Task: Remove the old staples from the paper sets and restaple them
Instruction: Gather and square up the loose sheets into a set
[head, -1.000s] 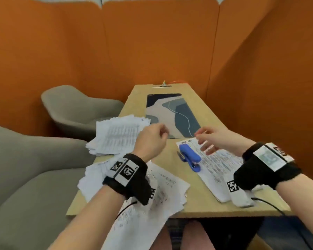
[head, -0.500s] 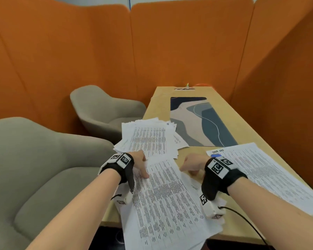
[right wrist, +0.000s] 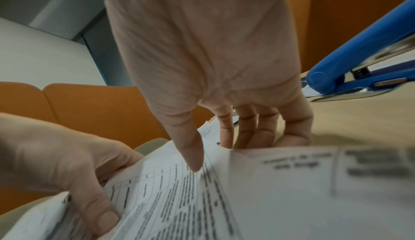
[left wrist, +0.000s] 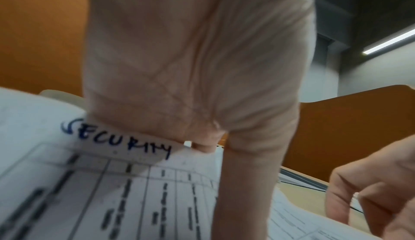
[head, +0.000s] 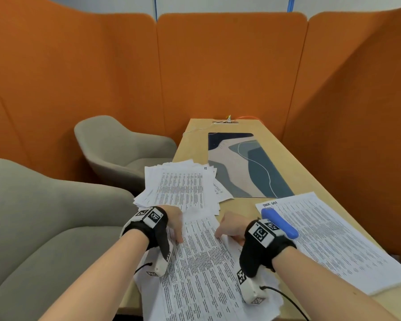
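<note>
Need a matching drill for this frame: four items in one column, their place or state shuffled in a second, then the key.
Things:
1. blue stapler
2. paper set marked SECURITY
3. patterned mat
4. loose paper pile

Places or states:
A. far along the table, beyond all the papers
B. gripped at its top edge by the left hand and the right hand
C. lying on the printed sheet at the right
D. fanned out at the table's left edge, beyond the left hand

Pairs: 1-C, 2-B, 3-A, 4-D
</note>
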A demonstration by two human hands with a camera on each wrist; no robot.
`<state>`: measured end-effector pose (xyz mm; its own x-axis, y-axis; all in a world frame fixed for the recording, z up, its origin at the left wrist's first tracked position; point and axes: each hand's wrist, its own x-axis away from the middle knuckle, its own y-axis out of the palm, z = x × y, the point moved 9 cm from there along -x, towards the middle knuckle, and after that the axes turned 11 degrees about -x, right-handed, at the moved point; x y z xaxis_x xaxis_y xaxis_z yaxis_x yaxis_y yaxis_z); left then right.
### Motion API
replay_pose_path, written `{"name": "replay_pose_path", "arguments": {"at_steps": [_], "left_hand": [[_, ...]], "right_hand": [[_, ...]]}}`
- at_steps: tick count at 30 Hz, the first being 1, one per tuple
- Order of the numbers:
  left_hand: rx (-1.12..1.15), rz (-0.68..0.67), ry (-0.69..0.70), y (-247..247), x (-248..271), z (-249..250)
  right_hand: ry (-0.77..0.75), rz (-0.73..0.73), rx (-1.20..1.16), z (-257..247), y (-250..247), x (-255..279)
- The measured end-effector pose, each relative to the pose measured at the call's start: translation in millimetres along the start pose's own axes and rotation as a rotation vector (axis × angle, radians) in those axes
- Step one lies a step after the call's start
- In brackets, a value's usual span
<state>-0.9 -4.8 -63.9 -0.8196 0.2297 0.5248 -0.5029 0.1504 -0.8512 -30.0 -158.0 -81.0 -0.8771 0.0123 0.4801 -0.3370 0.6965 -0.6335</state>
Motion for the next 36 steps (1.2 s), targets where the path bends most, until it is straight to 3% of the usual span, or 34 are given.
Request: {"name": "replay_pose_path", "arguments": {"at_steps": [5,9,12,15,17,18,19,21,23,27,30,33,36], "left_hand": [[-0.13,0.186,0.094,-34.4,12.7,18.2],[0.056,0.453,0.236,-94.5,41.1,29.4],[0.069,0.777,0.273,-140.0,74.7,38.1],[0.025,1.351,0.089,-172.6,125.8,24.2],[0.309,1.57,-0.032,-169.7,147.5,-6.7],[0.535,1.55,-0.032,-162.8,143.2,-24.1],[0.781,1.443,0.008,-154.7,129.0,-37.9],[1.145,1.133,0.129,-139.1,95.0,-42.4],[1.244,0.994,0.209,-132.5,79.5,-35.4],[1.199,1.09,0.269,-135.6,87.8,-27.0],[1.135,1.078,0.311,-129.5,88.0,-14.1],[1.019,1.085,0.283,-118.4,80.9,-3.3],[1.051,1.172,0.258,-118.0,83.4,-10.1]], "right_hand": [[-0.053,-0.002,-0.186,-0.2,-17.6,20.2],[-0.189,-0.002,-0.58,-6.2,-45.0,37.0],[-0.309,0.117,-0.893,-11.4,-76.9,48.1],[-0.434,0.206,-1.058,-19.9,-111.8,64.7],[-0.494,0.235,-1.156,-21.3,-133.4,73.1],[-0.518,0.23,-1.193,-23.2,-140.5,76.3],[-0.544,0.224,-1.213,-25.8,-145.5,78.3],[-0.594,0.212,-1.228,-35.0,-150.6,81.7],[-0.63,0.211,-1.239,-45.2,-151.0,84.6],[-0.681,0.222,-1.16,-63.0,-144.1,86.4],[-0.673,0.259,-1.165,-64.9,-135.4,80.7],[-0.67,0.311,-1.207,-64.6,-128.8,75.9],[-0.738,0.35,-1.176,-68.5,-131.3,79.5]]}}
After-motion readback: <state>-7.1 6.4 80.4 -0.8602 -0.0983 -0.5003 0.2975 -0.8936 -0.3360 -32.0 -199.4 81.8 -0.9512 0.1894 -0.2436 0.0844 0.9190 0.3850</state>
